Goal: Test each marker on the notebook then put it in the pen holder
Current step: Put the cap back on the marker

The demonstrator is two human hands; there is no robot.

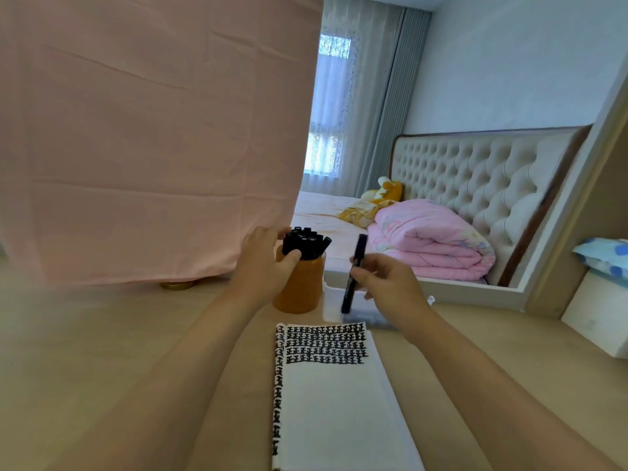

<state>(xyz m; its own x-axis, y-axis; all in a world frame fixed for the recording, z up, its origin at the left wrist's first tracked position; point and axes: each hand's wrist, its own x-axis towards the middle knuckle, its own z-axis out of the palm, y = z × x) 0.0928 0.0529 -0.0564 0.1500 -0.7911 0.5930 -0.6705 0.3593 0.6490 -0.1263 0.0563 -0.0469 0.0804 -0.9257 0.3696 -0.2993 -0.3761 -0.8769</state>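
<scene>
The room is lit softly and evenly by daylight filtered through the curtained window (pixel 330 107), whose panes are slightly blown out. Only faint shadows are cast on the table (pixel 102 351). Straight lines are bent towards the edges by the wide lens, the near left corner is hazed, and the marker (pixel 355 273) is slightly blurred.

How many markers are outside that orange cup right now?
1: the marker pinched in the right hand, beside the pen holder gripped by the left hand. Others may lie hidden in the clear box behind the right hand.
</scene>
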